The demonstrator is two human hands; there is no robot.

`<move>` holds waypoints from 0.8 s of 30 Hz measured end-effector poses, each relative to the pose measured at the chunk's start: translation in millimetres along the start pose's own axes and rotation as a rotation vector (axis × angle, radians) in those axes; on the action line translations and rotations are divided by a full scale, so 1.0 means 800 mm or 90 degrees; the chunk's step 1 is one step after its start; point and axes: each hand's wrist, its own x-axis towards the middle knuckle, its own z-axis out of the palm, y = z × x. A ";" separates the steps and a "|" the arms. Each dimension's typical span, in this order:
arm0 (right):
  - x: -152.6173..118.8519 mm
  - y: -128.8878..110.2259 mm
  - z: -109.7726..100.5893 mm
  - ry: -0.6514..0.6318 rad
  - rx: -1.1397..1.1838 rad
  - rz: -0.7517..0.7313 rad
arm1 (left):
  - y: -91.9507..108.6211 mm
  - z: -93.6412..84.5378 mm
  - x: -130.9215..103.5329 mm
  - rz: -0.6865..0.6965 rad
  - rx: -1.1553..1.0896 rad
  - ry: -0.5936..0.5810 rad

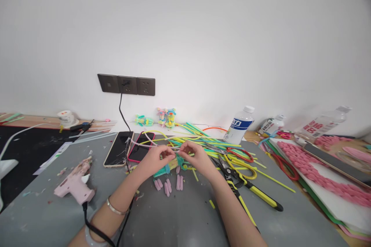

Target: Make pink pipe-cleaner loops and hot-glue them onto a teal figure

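Note:
My left hand [160, 157] is closed in a pinch, its fingertips meeting those of my right hand [193, 155], which is pinched too. A pale lilac pipe cleaner [173, 148] runs between the fingertips. Right below them is a teal and yellow pipe-cleaner piece [181, 161], partly hidden by my fingers. Several short lilac folded pipe-cleaner bits [167, 187] lie on the grey mat in front of my hands. Long yellow and teal pipe cleaners [199, 139] are spread behind and to the right.
A pink glue gun [74, 185] lies left, its black cord passing under my left arm. Two phones [117, 150] lie behind it. Yellow-black pliers [261, 195] and red-handled scissors [240, 154] sit right, near a bottle [239, 125]. Small pipe-cleaner figures [166, 117] stand by the wall.

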 end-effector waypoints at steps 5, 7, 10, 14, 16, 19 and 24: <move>0.004 0.012 -0.017 0.038 0.054 0.099 | -0.002 0.003 -0.007 0.012 0.151 -0.054; 0.003 0.009 -0.021 0.043 0.072 0.131 | -0.002 0.004 -0.009 -0.003 0.193 -0.071; 0.000 -0.001 -0.024 0.029 0.095 0.167 | -0.002 0.005 -0.011 -0.017 0.242 -0.081; -0.002 -0.010 -0.024 0.008 0.121 0.192 | -0.002 0.008 -0.010 -0.011 0.264 -0.063; -0.002 -0.010 -0.024 0.007 0.133 0.196 | -0.001 0.010 -0.010 -0.021 0.265 -0.042; -0.001 -0.008 -0.022 0.006 0.149 0.194 | -0.001 0.013 -0.008 -0.026 0.249 -0.004; 0.000 -0.008 -0.015 -0.012 0.170 0.195 | -0.001 0.018 -0.005 0.000 0.233 0.047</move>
